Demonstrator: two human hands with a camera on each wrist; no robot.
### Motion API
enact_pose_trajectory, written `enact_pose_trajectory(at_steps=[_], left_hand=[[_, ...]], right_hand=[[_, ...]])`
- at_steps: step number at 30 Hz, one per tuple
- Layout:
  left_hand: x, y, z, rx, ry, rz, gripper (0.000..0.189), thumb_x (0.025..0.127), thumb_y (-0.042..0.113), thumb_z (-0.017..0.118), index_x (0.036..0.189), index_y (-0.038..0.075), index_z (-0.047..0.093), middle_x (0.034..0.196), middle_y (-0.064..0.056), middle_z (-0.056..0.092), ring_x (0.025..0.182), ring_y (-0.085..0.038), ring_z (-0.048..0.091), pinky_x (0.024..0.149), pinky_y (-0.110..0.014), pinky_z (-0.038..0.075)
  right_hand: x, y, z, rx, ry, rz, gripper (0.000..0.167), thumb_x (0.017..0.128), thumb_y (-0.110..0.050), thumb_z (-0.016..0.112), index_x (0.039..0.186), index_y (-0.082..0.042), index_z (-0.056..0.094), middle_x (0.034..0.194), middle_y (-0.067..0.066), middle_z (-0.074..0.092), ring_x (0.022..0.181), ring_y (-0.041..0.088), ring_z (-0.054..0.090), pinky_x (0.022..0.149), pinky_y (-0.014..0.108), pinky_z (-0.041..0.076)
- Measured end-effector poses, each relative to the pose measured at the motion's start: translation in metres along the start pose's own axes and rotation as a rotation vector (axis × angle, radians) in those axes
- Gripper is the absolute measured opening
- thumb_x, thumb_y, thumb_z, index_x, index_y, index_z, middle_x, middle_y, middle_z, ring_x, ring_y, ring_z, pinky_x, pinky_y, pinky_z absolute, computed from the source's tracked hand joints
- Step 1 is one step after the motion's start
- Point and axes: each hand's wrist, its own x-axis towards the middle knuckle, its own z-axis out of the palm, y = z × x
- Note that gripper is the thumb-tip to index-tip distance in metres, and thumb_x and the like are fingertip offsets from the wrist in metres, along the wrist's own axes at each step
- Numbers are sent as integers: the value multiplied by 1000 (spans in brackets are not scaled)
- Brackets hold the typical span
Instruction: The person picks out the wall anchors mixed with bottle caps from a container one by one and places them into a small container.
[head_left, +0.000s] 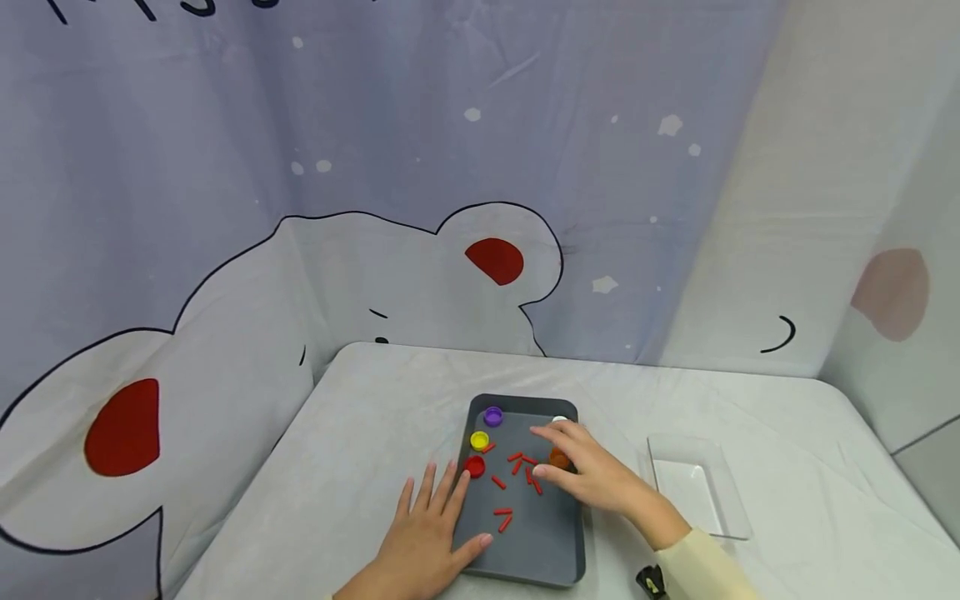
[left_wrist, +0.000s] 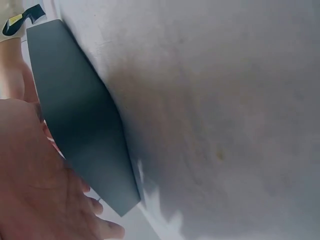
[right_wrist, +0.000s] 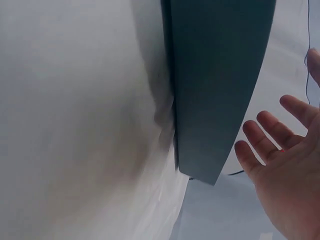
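A dark grey tray (head_left: 525, 546) lies on the white-covered table. Spread flat, my left hand (head_left: 423, 533) rests against its left edge, thumb over the near part of the rim. Above the tray's right side hovers my right hand (head_left: 596, 475), fingers extended and holding nothing. Several short red sticks (head_left: 503, 511) are scattered across the tray. Along its left side sit small round purple (head_left: 492, 417), yellow (head_left: 480, 440) and red cups (head_left: 474, 466). An orange cup (head_left: 557, 457) and a white cup (head_left: 559, 419) are partly hidden by my right hand. Both wrist views show the tray's outer wall (right_wrist: 220, 80).
A clear plastic box (head_left: 697, 487) stands on the table to the right of the tray, near my right forearm. White cloth (head_left: 375, 433) covers the table. Behind it hangs a printed curtain (head_left: 405, 133) with a bear drawing.
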Motion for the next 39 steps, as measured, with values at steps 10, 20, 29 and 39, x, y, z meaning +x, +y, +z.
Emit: enact_pose_trajectory(at_steps=[10, 20, 29, 39], left_hand=[[-2, -1, 1, 3, -23, 0, 94, 94, 77, 40, 162, 13, 27, 168, -11, 22, 153, -44, 13, 116, -70, 12], [-2, -1, 1, 12, -25, 5, 93, 94, 76, 41, 162, 13, 27, 168, -10, 22, 152, -46, 15, 116, -70, 12], [-3, 1, 1, 29, -41, 9, 93, 95, 76, 39, 162, 13, 26, 169, -10, 20, 153, -45, 15, 117, -69, 11], [-2, 1, 1, 37, -47, 6, 93, 95, 75, 39, 162, 13, 27, 169, -10, 20, 153, -45, 14, 117, -69, 10]], right_hand=[[18, -1, 13, -4, -100, -48, 62, 95, -55, 62, 145, -19, 57, 134, -3, 54, 121, 19, 54, 100, 48, 48], [32, -2, 27, -90, -152, -136, 51, 91, -45, 74, 134, -17, 68, 123, -2, 57, 105, 15, 54, 90, 36, 49], [40, 4, 38, -185, -148, -182, 42, 85, -40, 82, 123, -25, 74, 123, -3, 60, 109, 16, 51, 94, 42, 45], [50, 8, 41, -197, -196, -179, 39, 83, -38, 84, 119, -26, 77, 130, 0, 62, 112, 19, 49, 93, 48, 43]])
